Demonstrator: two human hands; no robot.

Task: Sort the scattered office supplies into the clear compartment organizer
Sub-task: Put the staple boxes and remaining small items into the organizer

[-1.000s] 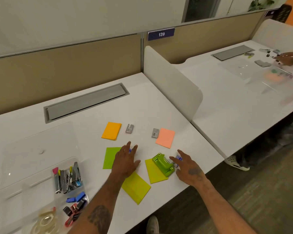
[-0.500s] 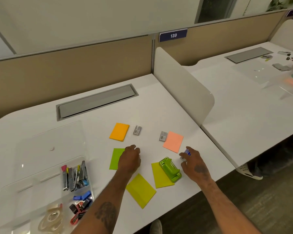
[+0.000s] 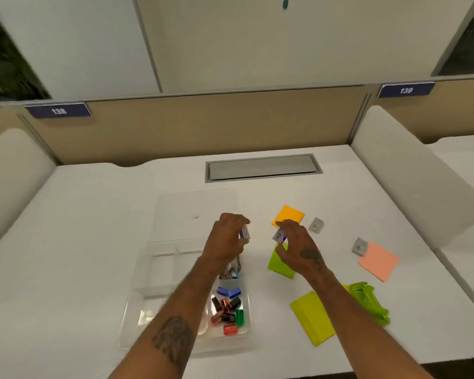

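Observation:
The clear compartment organizer (image 3: 137, 318) lies on the white desk in front of me, its lid (image 3: 192, 209) open toward the back. One compartment holds several coloured binder clips (image 3: 227, 310). My left hand (image 3: 225, 242) hovers over the organizer's upper right part and pinches a small blue-and-white box (image 3: 245, 233). Just to its right, my right hand (image 3: 296, 250) pinches a similar small box (image 3: 279, 236) above the desk. Loose on the desk lie an orange pad (image 3: 290, 215), a green pad (image 3: 278, 265), a yellow-green pad (image 3: 312, 321), a salmon pad (image 3: 378, 261), a green stapler (image 3: 370, 302) and two small grey boxes (image 3: 316, 224) (image 3: 359, 246).
A grey cable flap (image 3: 263, 167) is set into the desk at the back. White side dividers (image 3: 411, 181) (image 3: 11, 170) stand at both sides, with a tan partition behind.
Both hands lifted from the desk, each pinching a small box, and moved left toward the organizer. The camera view swung left, so the organizer now sits centrally.

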